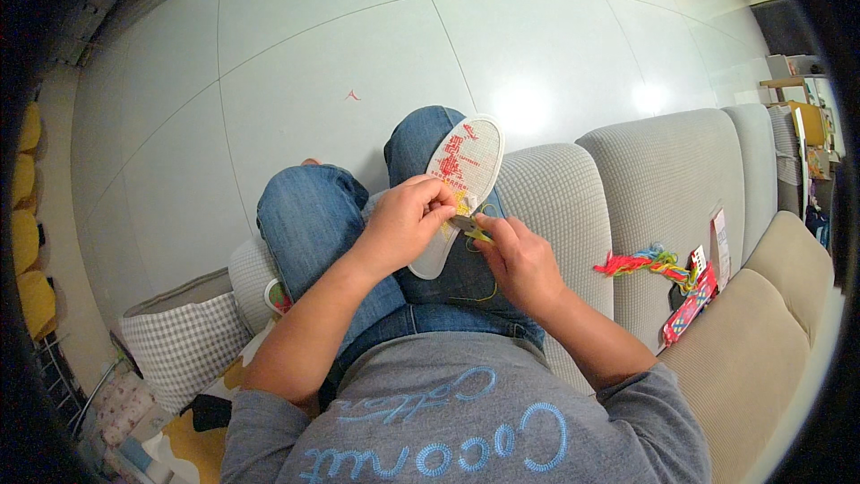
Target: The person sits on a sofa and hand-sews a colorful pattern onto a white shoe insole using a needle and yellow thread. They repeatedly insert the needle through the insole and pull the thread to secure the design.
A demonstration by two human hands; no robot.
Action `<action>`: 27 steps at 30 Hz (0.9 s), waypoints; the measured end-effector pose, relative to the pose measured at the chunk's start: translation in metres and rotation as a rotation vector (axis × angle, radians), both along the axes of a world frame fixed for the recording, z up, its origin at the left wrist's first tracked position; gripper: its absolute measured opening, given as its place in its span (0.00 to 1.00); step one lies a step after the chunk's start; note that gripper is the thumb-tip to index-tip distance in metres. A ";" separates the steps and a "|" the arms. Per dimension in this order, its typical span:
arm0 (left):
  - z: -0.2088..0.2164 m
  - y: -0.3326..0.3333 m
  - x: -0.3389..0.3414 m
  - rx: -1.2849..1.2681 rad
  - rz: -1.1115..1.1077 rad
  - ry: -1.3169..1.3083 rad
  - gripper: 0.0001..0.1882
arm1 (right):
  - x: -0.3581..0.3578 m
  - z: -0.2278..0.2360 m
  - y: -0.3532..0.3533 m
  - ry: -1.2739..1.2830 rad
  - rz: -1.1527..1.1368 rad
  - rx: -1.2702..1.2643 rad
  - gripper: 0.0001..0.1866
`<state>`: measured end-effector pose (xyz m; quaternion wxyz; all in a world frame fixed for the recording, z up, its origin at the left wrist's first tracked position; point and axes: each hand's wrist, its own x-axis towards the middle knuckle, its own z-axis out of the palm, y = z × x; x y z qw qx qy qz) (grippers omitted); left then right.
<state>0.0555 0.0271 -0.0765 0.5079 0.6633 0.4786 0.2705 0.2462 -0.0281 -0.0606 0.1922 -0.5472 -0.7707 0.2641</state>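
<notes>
A white insole (pixel 477 161) with red and yellow cross-stitching lies over my right thigh, its wide end pointing away from me. My left hand (pixel 405 217) pinches at the middle of the insole, with fingertips by the yellow stitches; exactly what is between them is hidden. In my right hand (pixel 521 262) is a pair of small scissors (pixel 467 225) with a yellow handle. Their dark blades rest close to my left fingertips, at the yellow stitching. A thin yellow thread (pixel 492 294) hangs in a loop over my jeans below my right hand.
Bundles of coloured embroidery thread (pixel 658 262) lie on the grey sofa seat (pixel 560 206) to my right, beside a red patterned packet (pixel 690 309). A checked cushion (pixel 184 345) is at the left. A red thread scrap (pixel 353 96) lies on the tiled floor.
</notes>
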 end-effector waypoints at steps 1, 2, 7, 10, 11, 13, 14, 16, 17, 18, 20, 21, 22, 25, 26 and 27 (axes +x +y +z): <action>-0.001 0.000 0.000 -0.001 0.003 -0.002 0.04 | 0.000 0.000 0.000 -0.003 0.000 -0.001 0.15; -0.001 0.000 0.000 -0.002 0.005 -0.003 0.04 | 0.000 0.000 0.000 -0.006 0.000 -0.002 0.15; -0.002 0.000 0.000 0.000 0.000 -0.010 0.04 | 0.000 -0.007 -0.003 0.021 0.011 0.002 0.15; -0.001 0.001 -0.001 -0.007 0.007 -0.044 0.03 | 0.006 -0.008 -0.008 0.131 0.052 -0.016 0.16; 0.000 0.001 -0.002 -0.010 0.009 -0.058 0.03 | 0.010 -0.008 -0.012 0.184 0.069 -0.023 0.16; -0.005 -0.001 -0.002 -0.075 0.040 -0.110 0.03 | 0.025 -0.015 -0.024 0.249 -0.101 0.005 0.16; -0.006 -0.002 -0.003 -0.106 0.057 -0.137 0.03 | 0.033 -0.019 -0.029 0.282 -0.186 0.020 0.16; -0.004 -0.004 -0.003 -0.113 0.062 -0.140 0.03 | 0.052 -0.028 -0.033 0.265 -0.433 -0.037 0.17; -0.003 -0.007 -0.004 -0.116 0.066 -0.140 0.03 | 0.062 -0.037 -0.032 0.283 -0.537 -0.085 0.18; -0.003 -0.009 -0.005 -0.089 0.053 -0.149 0.03 | 0.073 -0.046 -0.033 0.300 -0.645 -0.132 0.19; -0.003 -0.014 -0.007 -0.035 0.035 -0.168 0.03 | 0.092 -0.064 -0.032 -0.013 -0.499 0.058 0.20; 0.000 -0.017 -0.008 -0.015 0.040 -0.148 0.04 | 0.092 -0.063 -0.028 -0.163 -0.420 0.150 0.20; 0.000 -0.021 -0.008 0.016 0.035 -0.140 0.04 | 0.089 -0.060 -0.026 -0.155 -0.400 0.193 0.20; 0.002 -0.031 -0.007 0.016 0.029 -0.116 0.04 | 0.058 -0.030 -0.016 0.000 -0.326 0.264 0.17; 0.000 -0.034 -0.006 0.077 0.029 -0.105 0.04 | 0.046 -0.021 -0.013 0.145 -0.310 0.144 0.15; -0.004 -0.037 -0.005 0.140 0.027 -0.096 0.05 | 0.035 -0.014 -0.011 0.287 -0.292 0.026 0.14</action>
